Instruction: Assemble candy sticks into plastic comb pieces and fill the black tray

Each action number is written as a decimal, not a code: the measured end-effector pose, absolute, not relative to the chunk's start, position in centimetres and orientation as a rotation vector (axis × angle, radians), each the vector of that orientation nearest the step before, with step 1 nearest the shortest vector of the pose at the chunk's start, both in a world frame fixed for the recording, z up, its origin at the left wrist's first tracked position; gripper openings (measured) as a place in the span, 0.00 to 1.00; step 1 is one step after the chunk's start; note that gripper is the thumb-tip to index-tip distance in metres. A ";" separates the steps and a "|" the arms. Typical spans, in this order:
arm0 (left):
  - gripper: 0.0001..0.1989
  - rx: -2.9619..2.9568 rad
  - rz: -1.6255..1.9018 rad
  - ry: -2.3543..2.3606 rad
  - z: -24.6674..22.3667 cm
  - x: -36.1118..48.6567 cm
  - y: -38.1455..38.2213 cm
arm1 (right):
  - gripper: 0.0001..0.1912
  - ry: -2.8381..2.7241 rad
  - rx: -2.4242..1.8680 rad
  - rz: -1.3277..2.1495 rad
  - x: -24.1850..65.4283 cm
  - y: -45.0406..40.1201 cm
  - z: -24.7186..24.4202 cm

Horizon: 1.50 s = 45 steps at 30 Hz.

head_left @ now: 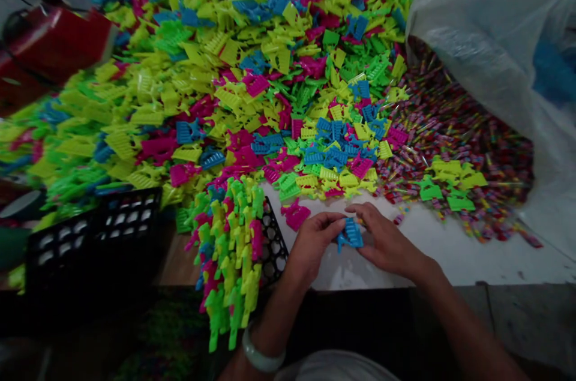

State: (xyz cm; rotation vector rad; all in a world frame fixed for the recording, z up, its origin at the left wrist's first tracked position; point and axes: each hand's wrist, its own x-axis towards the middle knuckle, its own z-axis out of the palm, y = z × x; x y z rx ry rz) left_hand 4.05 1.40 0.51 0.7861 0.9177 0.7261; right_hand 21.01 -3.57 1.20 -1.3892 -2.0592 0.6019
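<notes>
Over the white tabletop, a small blue plastic piece [351, 233] with a slatted side is held between my two hands. My left hand [316, 238] pinches its left side between thumb and fingers. My right hand [382, 238] is curled around its right side, thumb below and fingers above; the exact fingertip contact is partly hidden. A pink plastic piece [296, 215] lies just beyond my left hand. To the left, a black tray [273, 243] with round holes carries rows of upright green, yellow, pink and blue pieces [229, 249].
A large heap of similar coloured pieces [252, 57] covers the back. At right, many small colourful sticks [468, 135] spill from a whitish plastic bag [486, 15], with several pieces [454, 180] on top. Black perforated trays [96, 225] and a red object [49, 45] stand left.
</notes>
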 end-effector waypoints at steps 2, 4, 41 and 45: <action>0.16 0.779 0.763 0.961 0.3 3.6 0.8 | 0.25 -1.840 -1.393 0.849 21.1 -4.5 1.3; 0.15 0.764 0.798 1.014 0.2 3.2 0.3 | 0.15 -1.599 -1.395 0.953 21.3 -5.1 1.0; 0.07 1.648 0.785 1.164 -0.6 2.9 -1.6 | 0.14 -1.956 -1.525 0.715 20.0 -5.9 -0.8; 0.07 1.725 0.764 1.070 -0.6 2.8 -1.4 | 0.15 -1.912 -1.543 0.869 20.4 -5.9 -0.5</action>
